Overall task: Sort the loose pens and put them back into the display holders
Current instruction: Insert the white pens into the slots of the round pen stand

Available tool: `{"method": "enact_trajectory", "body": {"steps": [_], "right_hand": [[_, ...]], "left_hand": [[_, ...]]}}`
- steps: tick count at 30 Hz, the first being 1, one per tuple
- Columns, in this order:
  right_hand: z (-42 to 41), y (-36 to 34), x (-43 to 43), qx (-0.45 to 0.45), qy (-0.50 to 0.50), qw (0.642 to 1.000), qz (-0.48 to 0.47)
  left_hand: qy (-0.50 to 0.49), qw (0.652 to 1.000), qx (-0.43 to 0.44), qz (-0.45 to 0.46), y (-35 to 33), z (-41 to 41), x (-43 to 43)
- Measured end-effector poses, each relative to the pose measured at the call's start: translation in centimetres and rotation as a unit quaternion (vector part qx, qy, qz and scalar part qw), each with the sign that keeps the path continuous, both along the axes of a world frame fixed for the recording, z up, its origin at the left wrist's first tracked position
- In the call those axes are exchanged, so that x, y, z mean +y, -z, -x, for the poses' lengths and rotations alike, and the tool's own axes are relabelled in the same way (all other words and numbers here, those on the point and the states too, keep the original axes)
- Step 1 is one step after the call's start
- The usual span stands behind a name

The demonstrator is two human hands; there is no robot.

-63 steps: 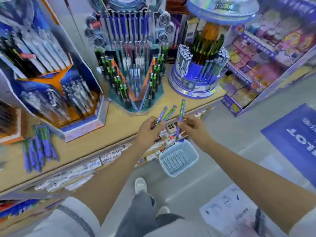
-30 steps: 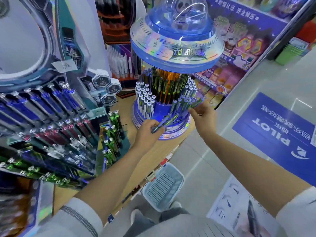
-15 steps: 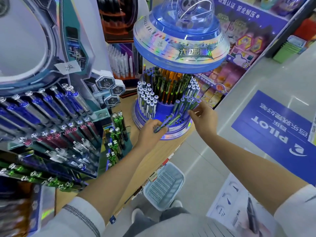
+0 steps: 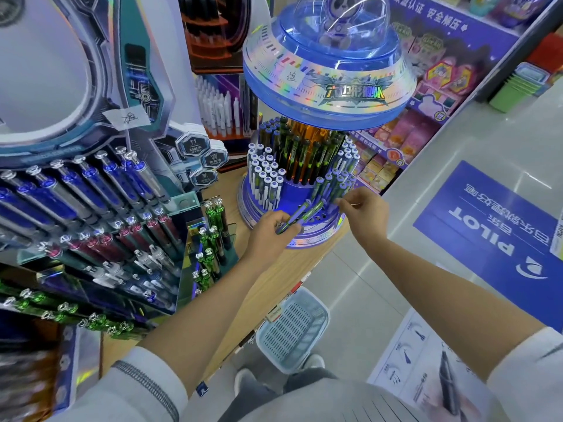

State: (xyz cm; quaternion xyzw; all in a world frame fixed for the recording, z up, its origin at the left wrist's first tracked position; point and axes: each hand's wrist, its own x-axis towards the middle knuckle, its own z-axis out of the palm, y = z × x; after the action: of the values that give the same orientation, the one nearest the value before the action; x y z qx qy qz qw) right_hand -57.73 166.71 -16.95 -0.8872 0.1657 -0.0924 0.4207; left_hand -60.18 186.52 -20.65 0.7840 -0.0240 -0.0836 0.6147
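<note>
A round blue display holder stands on the wooden counter under a saucer-shaped top. Its rings hold many upright pens, with several bare holes at the front. My left hand grips two loose blue-and-green pens that point up and right over those holes. My right hand reaches in from the right, its fingertips pinching a pen that stands in the holder's right-hand cluster.
A tiered rack of blue, pink, silver and green pens fills the left. A pale blue basket sits on the floor below the counter edge. Shelves of boxed goods stand behind the holder, and a blue floor sign lies to the right.
From the counter front I came over to the round holder. The single pen went from my right hand into the holder's right cluster. My left hand moved its two pens closer to the holes.
</note>
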Motion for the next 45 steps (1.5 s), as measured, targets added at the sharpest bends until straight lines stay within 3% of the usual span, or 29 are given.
{"method": "enact_trajectory", "body": {"steps": [6, 11, 17, 21, 27, 31, 36, 45], "right_hand": [[1.0, -0.4, -0.3, 0.000, -0.009, 1.000, -0.009], [2.6, -2.1, 0.6, 0.010, -0.124, 0.974, -0.188], [2.8, -2.7, 1.0, 0.038, -0.118, 0.938, -0.324], [3.0, -2.8, 1.1, 0.044, -0.105, 0.927, -0.357], [1.9, -3.4, 0.5, -0.059, -0.041, 0.953, -0.296], [0.7, -3.9, 0.0, -0.114, 0.002, 0.982, -0.149], [0.3, -3.2, 0.9, -0.103, -0.023, 0.994, -0.030], [-0.1, -2.6, 1.6, -0.091, -0.023, 0.995, 0.028]], "left_hand": [[0.003, 0.999, 0.023, 0.037, -0.7, 0.4, -0.1], [0.021, 0.997, 0.038, 0.066, -1.3, 0.6, -1.0], [0.038, 0.995, 0.016, 0.091, -2.1, 0.5, -1.6], [0.050, 0.994, 0.019, 0.099, -2.1, 0.3, -1.9], [0.018, 0.993, 0.065, 0.094, -1.0, -0.6, -1.4], [-0.014, 0.994, 0.065, 0.083, -0.3, -1.2, -0.8], [-0.007, 0.994, 0.072, 0.078, 0.1, -1.6, -0.9], [-0.009, 0.995, 0.058, 0.075, 0.4, -1.6, -0.5]]}}
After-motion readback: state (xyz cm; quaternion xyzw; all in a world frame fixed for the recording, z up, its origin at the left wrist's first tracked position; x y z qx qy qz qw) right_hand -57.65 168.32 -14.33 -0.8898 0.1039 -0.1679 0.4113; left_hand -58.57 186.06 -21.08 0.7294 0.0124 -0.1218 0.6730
